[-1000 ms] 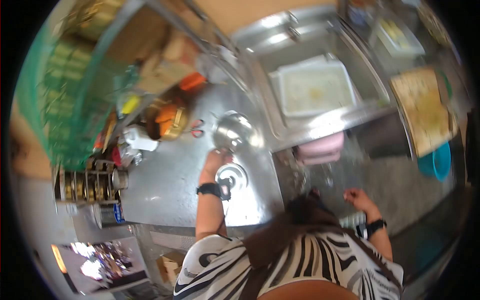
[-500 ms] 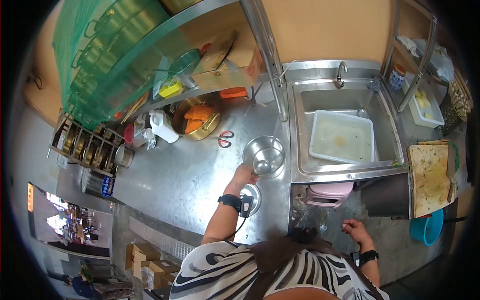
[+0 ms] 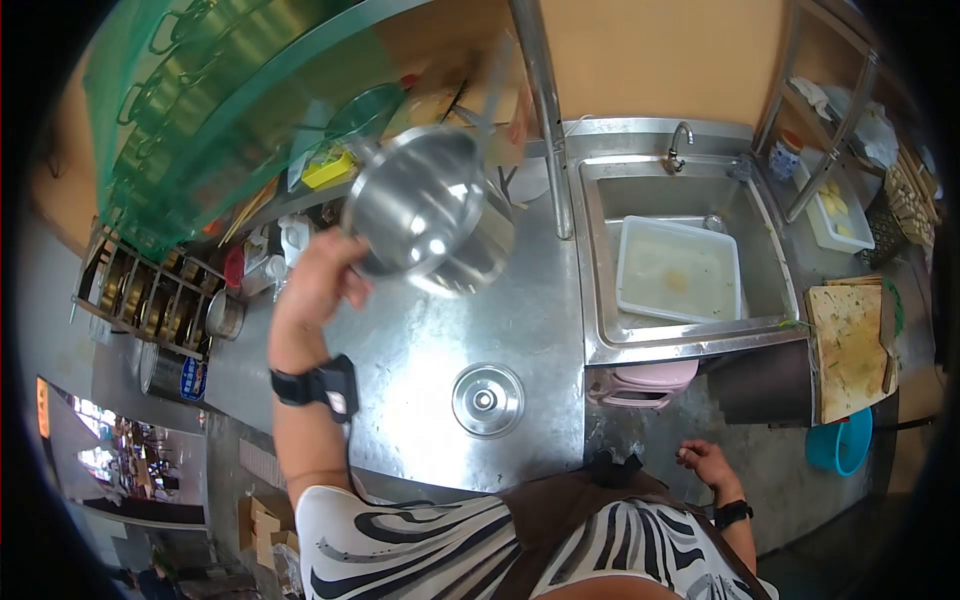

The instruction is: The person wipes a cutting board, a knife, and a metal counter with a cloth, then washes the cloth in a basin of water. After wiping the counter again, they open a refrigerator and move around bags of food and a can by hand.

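My left hand [image 3: 322, 278] is closed on the near left rim of a shiny steel pot [image 3: 415, 205], lifted above the counter with its mouth tilted toward me. Motion blurs the pot, and a faint pale strip rises beside its right edge, too smeared to name. On the counter below lies a round steel lid [image 3: 487, 400] with a knob at its centre. Low at my right side, my right hand [image 3: 708, 462] hangs with fingers curled in, nothing seen in it. The lifted pot covers the scissors and most of the brass pan seen earlier.
Right of the steel counter [image 3: 400, 390] is a sink [image 3: 770, 260] holding a white tub [image 3: 735, 270] of water. A rack post [image 3: 548, 120] stands between them. Below are a pink stool [image 3: 650, 380] and a blue bucket [image 3: 850, 445]. A chopping board [image 3: 850, 345] lies far right.
My left hand has raised the steel pot off the counter and carried it up and left, tilting it. The lid is now fully uncovered. My right hand has hardly moved.
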Tool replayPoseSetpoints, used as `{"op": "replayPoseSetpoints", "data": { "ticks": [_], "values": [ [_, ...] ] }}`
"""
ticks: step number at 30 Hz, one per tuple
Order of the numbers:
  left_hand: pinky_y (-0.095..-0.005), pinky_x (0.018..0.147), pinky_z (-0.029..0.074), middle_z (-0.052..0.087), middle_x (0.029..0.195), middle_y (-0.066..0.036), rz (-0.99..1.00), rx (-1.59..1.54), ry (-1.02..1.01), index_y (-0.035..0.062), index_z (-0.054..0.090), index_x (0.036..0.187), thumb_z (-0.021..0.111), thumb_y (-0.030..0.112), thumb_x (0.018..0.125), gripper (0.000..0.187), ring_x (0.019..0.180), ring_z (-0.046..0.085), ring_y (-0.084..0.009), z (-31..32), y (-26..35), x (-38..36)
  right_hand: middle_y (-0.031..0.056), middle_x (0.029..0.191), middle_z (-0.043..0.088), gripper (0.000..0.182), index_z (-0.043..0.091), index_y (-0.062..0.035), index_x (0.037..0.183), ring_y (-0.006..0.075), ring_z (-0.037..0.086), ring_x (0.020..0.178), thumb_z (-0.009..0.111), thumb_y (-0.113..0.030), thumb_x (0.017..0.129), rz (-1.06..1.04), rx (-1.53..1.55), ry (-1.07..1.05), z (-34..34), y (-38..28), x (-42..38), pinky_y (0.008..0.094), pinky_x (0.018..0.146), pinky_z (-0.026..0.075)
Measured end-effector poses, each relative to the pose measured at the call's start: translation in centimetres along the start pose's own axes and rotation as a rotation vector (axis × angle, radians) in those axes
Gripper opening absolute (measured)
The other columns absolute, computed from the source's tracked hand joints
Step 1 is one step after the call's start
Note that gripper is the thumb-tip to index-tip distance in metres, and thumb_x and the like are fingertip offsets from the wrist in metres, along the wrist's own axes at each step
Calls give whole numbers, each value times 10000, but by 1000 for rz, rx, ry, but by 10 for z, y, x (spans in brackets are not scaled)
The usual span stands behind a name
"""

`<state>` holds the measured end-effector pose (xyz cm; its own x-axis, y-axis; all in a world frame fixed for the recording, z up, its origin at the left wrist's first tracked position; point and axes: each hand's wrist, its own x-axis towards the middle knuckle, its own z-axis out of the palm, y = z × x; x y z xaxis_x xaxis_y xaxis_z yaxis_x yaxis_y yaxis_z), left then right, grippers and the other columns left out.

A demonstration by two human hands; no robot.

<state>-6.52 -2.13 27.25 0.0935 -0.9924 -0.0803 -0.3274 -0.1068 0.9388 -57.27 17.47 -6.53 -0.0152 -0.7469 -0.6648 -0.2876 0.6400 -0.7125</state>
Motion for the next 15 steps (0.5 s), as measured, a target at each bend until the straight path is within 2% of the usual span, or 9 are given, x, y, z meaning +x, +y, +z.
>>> {"op": "replayPoseSetpoints", "data": {
  "ticks": [3, 5, 7, 9, 10, 11, 13, 15],
  "values": [
    [-271, 355, 421, 574, 578, -131, 1, -238, -34, -47, 539, 829, 553, 164, 849, 212, 379, 514, -157, -25, 26, 41, 73, 904, 654, 254, 587, 14, 1081, 153, 619, 800, 590, -122, 866, -3, -19, 13, 1, 17, 2, 274, 701, 474],
    [-254, 382, 437, 565, 564, -78, 20, -180, -68, -14, 552, 825, 540, 168, 864, 187, 409, 501, -129, -28, 47, 65, 75, 903, 654, 255, 586, 16, 1082, 153, 619, 796, 589, -117, 865, 8, 13, 21, 5, 23, -4, 276, 703, 475],
    [-236, 399, 440, 570, 587, -59, 31, -131, -37, 7, 552, 812, 536, 174, 869, 177, 439, 506, -108, -28, 61, 90, 78, 902, 655, 255, 586, 19, 1084, 154, 619, 793, 588, -112, 865, 23, 50, 29, 10, 29, -10, 278, 705, 476],
    [-194, 393, 396, 571, 643, -21, 22, -73, 69, 69, 538, 835, 550, 202, 873, 138, 478, 489, -63, -24, 73, 113, 85, 905, 653, 267, 579, 31, 1089, 152, 620, 799, 592, -110, 863, 47, 72, 31, 12, 35, -16, 279, 703, 481],
    [-180, 406, 412, 582, 675, -22, -2, -111, 52, 81, 537, 847, 558, 193, 871, 117, 486, 495, -53, -30, 72, 132, 85, 905, 653, 267, 579, 31, 1089, 152, 620, 799, 592, -110, 863, 59, 80, 36, 13, 38, -19, 279, 703, 481],
    [-191, 429, 464, 596, 663, -48, 2, -137, 78, 13, 546, 837, 522, 170, 882, 165, 481, 525, -71, -25, 79, 137, 87, 911, 650, 277, 577, 37, 1095, 154, 621, 808, 592, -116, 864, 61, 99, 30, 14, 41, -20, 281, 713, 486],
    [-194, 433, 479, 600, 674, -49, -66, -167, 41, -5, 541, 867, 503, 166, 894, 178, 489, 534, -72, -31, 78, 174, 89, 916, 647, 287, 574, 42, 1100, 157, 622, 816, 593, -123, 866, 81, 129, 24, 15, 50, -19, 284, 723, 490],
    [-209, 461, 513, 612, 696, -55, -53, -208, 62, -23, 539, 874, 468, 171, 913, 210, 496, 549, -84, -18, 77, 196, 93, 926, 641, 303, 573, 50, 1104, 162, 616, 822, 598, -136, 865, 80, 100, 14, 13, 67, -15, 288, 752, 496]
  ]
}}
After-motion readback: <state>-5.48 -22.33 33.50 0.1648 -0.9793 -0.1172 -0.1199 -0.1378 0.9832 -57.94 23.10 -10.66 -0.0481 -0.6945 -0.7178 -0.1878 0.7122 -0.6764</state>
